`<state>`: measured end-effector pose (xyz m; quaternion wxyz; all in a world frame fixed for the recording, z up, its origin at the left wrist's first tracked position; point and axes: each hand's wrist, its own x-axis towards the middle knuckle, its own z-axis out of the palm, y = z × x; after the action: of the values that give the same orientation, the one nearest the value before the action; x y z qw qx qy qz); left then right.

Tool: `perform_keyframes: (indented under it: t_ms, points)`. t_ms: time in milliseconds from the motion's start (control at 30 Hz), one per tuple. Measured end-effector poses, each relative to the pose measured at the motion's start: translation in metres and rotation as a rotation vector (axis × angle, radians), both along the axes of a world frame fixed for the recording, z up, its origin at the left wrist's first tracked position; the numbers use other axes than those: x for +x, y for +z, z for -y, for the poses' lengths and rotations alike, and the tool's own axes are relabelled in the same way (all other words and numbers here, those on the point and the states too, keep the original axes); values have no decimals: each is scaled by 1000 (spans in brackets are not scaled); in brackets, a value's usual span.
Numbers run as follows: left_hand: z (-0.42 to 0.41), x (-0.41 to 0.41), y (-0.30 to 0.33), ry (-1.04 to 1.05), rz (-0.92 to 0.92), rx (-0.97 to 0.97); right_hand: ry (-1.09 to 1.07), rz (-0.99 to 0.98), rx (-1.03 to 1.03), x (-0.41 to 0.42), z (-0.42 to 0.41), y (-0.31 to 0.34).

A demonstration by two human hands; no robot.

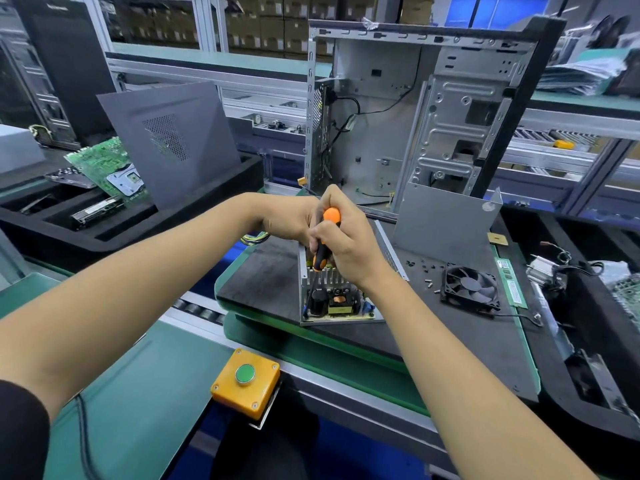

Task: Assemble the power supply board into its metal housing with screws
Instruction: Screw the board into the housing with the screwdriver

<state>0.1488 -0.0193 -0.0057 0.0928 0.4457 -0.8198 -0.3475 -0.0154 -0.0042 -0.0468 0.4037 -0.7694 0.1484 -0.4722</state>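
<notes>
Right hand (341, 237) is wrapped round the orange-and-black screwdriver (323, 242), tip down into the housing (389, 251) right under it. Left hand (289, 220) sits against the right one, can't tell what its fingers hold. The board (337, 304) sits inside the housing, below both hands. Loose screws (427, 271) and a fan (471, 289) lie on the tabletop (263, 289) to the right.

Bare forearms, black sleeve (17, 431)
</notes>
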Motion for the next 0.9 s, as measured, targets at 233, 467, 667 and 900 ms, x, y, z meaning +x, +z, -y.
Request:
perform_keyframes:
  t_ms: [233, 467, 667, 900]
  points:
    - [1, 2, -1, 48, 1, -18, 4, -26, -7, 2, -2, 2]
    - [-7, -2, 3, 56, -28, 36, -6, -65, -37, 3, -3, 3]
    - [-13, -3, 5, 39, -51, 40, 4, -90, -44, 6, -3, 4]
    - [-12, -2, 6, 45, -46, 55, 17, -110, -41, 7, -1, 3]
